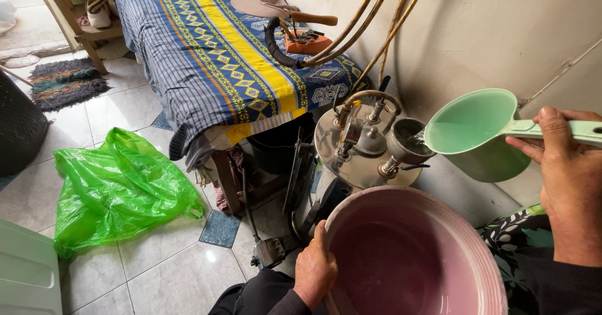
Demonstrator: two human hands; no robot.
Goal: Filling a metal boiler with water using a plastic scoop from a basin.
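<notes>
One green dipper (475,134), one pink basin (414,252), one steel boiler (360,149), one green bag (116,189).

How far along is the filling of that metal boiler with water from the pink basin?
Done: the green scoop has water in it. In hand: the right hand tips it into the funnel on the metal boiler; the left hand grips the pink basin. Left: water remains in the basin.

A home ironing corner: padded ironing table (207,58), iron (307,37), steam boiler (360,145), tiled floor (157,271).
</notes>
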